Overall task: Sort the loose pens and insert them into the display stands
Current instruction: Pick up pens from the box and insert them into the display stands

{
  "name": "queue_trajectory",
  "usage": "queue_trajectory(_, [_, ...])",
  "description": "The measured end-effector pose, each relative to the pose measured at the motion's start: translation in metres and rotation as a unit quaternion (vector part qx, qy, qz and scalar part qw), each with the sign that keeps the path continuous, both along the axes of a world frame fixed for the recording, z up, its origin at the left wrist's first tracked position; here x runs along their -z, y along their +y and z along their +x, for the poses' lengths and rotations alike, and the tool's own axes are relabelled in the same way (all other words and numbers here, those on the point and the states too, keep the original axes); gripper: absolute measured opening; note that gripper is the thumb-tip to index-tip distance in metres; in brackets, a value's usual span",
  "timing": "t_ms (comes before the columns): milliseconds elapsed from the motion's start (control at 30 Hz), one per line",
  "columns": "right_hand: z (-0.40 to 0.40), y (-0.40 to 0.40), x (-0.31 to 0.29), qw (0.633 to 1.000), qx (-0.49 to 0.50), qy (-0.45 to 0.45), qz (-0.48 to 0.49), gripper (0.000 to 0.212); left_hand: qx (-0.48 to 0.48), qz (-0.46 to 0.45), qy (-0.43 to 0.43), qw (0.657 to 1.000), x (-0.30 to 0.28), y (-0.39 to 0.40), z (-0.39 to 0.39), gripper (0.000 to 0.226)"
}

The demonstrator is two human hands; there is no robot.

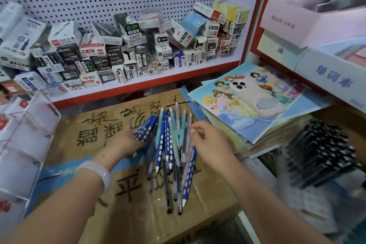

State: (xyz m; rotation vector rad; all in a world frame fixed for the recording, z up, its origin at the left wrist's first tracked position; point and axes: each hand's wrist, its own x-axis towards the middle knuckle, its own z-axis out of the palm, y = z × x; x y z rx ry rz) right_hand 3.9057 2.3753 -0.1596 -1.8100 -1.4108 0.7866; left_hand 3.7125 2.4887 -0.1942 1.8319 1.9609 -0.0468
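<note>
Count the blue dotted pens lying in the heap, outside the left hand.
3 dotted pens: one mid-heap, one beside it, one at the right edge, below the right hand. Others may be hidden underneath.

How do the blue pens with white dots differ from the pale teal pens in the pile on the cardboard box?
The blue pens with white dots are dark, patterned and look thicker, with white tips; the pale teal pens are plain, light and slimmer. The left hand holds several of the blue ones in a bunch, while the teal ones lie loose in the pile near the right hand. Both kinds lie on the cardboard box, roughly parallel.
</note>
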Motion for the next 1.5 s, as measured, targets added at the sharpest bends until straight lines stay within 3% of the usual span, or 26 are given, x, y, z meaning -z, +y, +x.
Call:
queue_trajectory(100, [-0.006, 0.0, -0.002, 1.0, -0.008, 0.008, -0.002, 0.025, -0.005, -0.034, -0.012, 0.999, -0.003, -0.013, -0.008, 0.039])
queue_trajectory(267, [-0.011, 0.001, -0.004, 1.0, -0.012, 0.017, -0.001, 0.023, -0.002, 0.054, 0.013, 0.998, -0.001, -0.013, 0.001, 0.034])
queue_trajectory(500, [0.001, 0.0, -0.001, 1.0, 0.015, 0.022, 0.007, 0.023, 0.009, -0.012, -0.02, 1.0, -0.006, -0.02, 0.027, 0.055])
queue_trajectory(800, [0.003, -0.001, -0.002, 1.0, 0.016, 0.018, 0.014, 0.023, 0.033, -0.036, 0.039, 0.998, -0.007, -0.008, 0.042, 0.038])
queue_trajectory(933, [0.007, -0.003, -0.004, 0.999, 0.017, 0.022, 0.022, 0.021, 0.005, -0.006, 0.015, 1.0, -0.005, -0.009, 0.04, 0.024])
queue_trajectory(1067, [0.01, -0.004, -0.004, 0.999, 0.018, 0.022, 0.02, 0.021, 0.003, 0.012, -0.008, 1.0, -0.007, -0.01, 0.03, 0.025])
queue_trajectory(1300, [0.002, -0.013, -0.007, 1.0, 0.007, 0.011, 0.018, 0.022, -0.078, -0.02, -0.191, 0.978, -0.009, -0.039, -0.001, 0.011])
queue_trajectory(1433, [-0.014, -0.02, -0.002, 0.999, -0.019, 0.021, -0.03, 0.023, -0.061, 0.014, -0.219, 0.974, -0.015, -0.07, -0.01, 0.01])
queue_trajectory(1500, [-0.024, -0.023, 0.0, 0.994, -0.037, 0.076, -0.062, 0.024, -0.042, 0.026, -0.223, 0.974, -0.021, -0.087, -0.013, 0.012])
